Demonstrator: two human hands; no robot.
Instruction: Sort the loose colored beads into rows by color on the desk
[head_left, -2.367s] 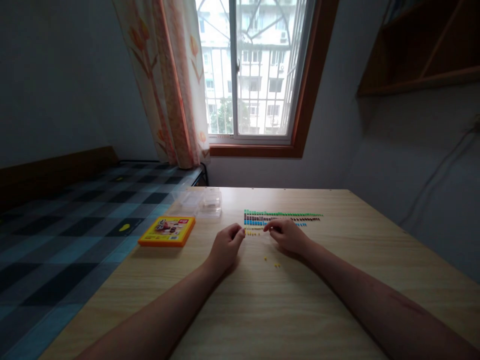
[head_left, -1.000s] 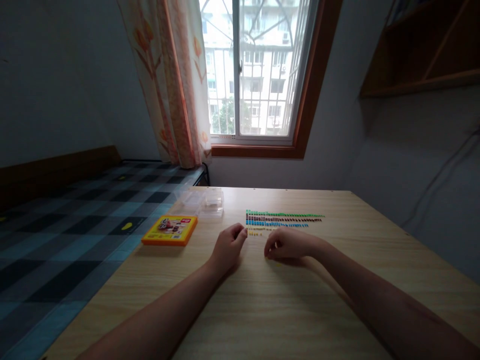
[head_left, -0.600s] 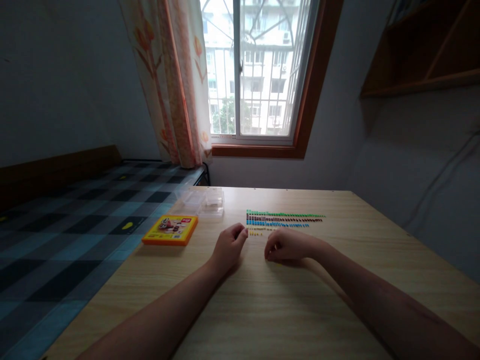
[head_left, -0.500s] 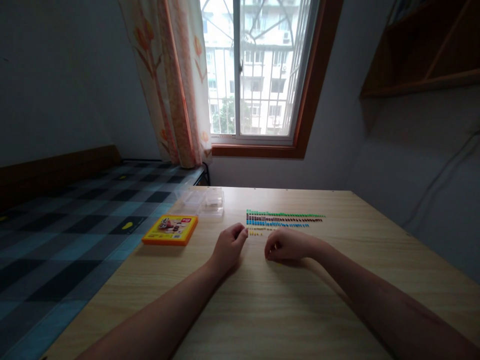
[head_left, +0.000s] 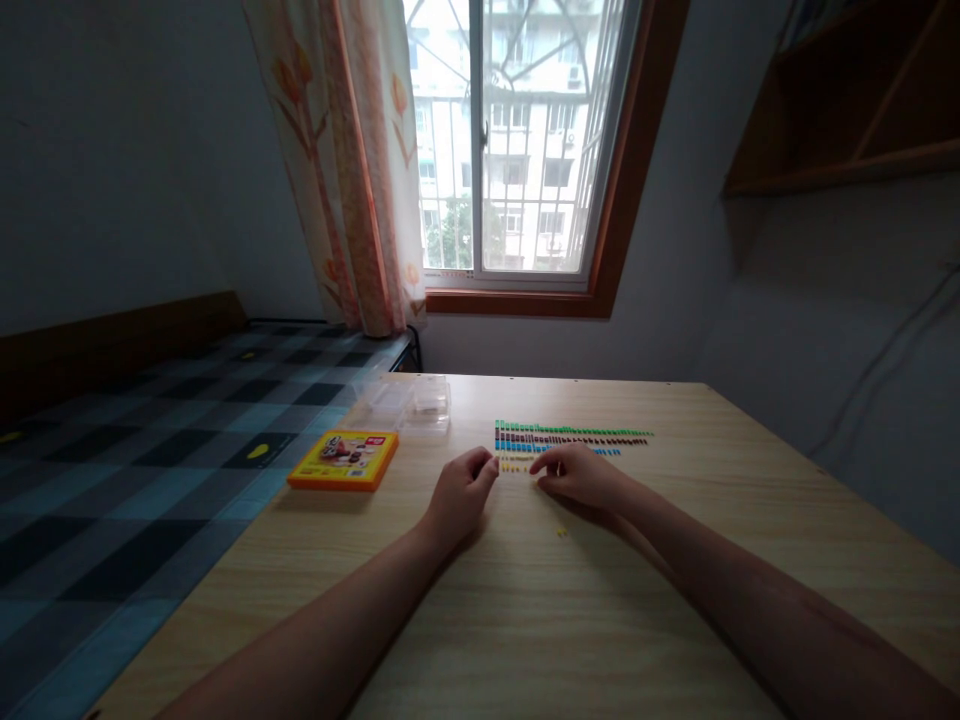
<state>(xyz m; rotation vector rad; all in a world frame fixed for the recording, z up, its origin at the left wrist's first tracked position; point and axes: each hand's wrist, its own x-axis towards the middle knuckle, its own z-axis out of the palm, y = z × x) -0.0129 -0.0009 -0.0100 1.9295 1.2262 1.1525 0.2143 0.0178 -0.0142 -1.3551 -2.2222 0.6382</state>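
Observation:
Rows of tiny beads lie on the wooden table [head_left: 675, 600]: a green row [head_left: 574, 429], a dark brown row [head_left: 577, 438], a blue row [head_left: 517, 447] and a short yellow row [head_left: 513, 467]. My left hand [head_left: 459, 493] rests with curled fingers at the left end of the yellow row. My right hand [head_left: 579, 474] is pinched, fingertips down at the yellow row's right end; what it holds is too small to see. One loose yellow bead [head_left: 560, 531] lies nearer me.
A yellow-orange box [head_left: 344, 459] lies at the table's left edge, with a clear plastic case [head_left: 409, 403] behind it. A checked bed cover [head_left: 150, 450] lies to the left. Beyond the table are a window [head_left: 525, 140], a curtain and a wall shelf [head_left: 847, 100].
My right hand moved away from me, from the loose beads up to the yellow row. A loose yellow bead now shows where the hand was. The left hand stayed put.

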